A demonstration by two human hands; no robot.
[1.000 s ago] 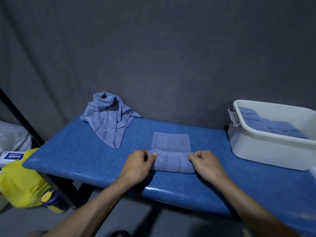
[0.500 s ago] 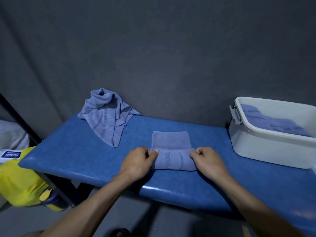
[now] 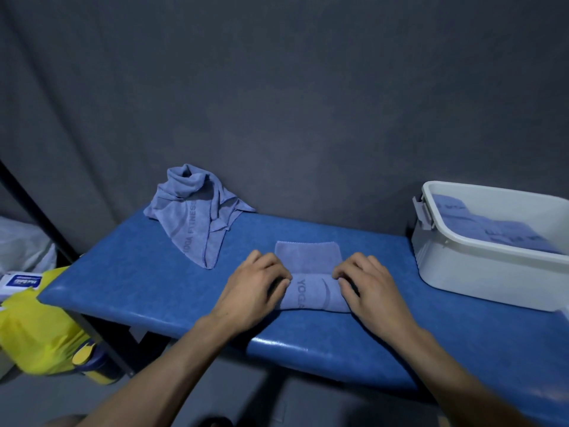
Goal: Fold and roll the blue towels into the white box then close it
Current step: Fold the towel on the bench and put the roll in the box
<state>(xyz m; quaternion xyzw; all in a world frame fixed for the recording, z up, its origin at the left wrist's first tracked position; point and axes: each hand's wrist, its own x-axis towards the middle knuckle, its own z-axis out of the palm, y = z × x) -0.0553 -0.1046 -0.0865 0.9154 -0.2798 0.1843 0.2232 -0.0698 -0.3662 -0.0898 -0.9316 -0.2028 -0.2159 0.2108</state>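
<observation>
head view: my left hand (image 3: 255,288) and right hand (image 3: 368,285) curl over the ends of the half-rolled towel (image 3: 311,282) on the blue bench (image 3: 138,272). next i'd finish rolling, keeping it tight, then carry it to the white box (image 3: 480,266).

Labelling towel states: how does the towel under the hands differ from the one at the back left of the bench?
The towel under the hands is folded narrow and partly rolled, lying low on the blue bench; the back-left towel is unfolded, crumpled in a heap against the backdrop. The left hand and right hand press the first one's roll ends; nothing touches the heap. Both are the same blue with dark printed lettering.
</observation>
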